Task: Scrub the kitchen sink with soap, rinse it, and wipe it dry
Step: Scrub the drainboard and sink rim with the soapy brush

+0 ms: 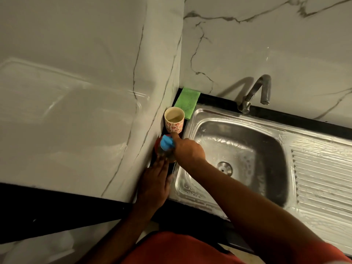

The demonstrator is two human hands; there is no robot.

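1. So, nearest me, my left hand (pixel 154 180) lies along the narrow black tabletop (pixel 182 205) strip between the wall and the sink (pixel 190 189). Its fingers (pixel 161 164) are out straight and rest against the side of the bottle (pixel 163 156); they brace it rather than wrap it.
2. The bottle stands upright in the corner, close to the wall and just beside the sink rim. I take it for the soap, though no label is readable.
3. My right hand (pixel 187 149) reaches across the basin's corner and grips the blue cap (pixel 166 143) with curled fingers, while the index finger (pixel 176 138) sticks out straight toward the cup (pixel 174 121).
4. To do this well I should press the left fingers firmly so the bottle cannot spin or tip, then work the cap with the right.
5. The patterned cup stands just behind the bottle, near my fingertip; a jerk could knock it, so I should keep the motion small.
6. Soap belongs in the basin, so I should carry the bottle over the sink before squeezing, not over the tabletop.
7. The basin to my right shows a streaky wet film around the drain (pixel 224 167); whether that is lather I cannot tell.
8. Farther back, a green cloth (pixel 187 101) lies folded in the corner, dry-looking; I should keep soap off it for the wiping.
9. Farthest, the tap (pixel 255 92) hangs over the sink's back edge, with no water visibly running.
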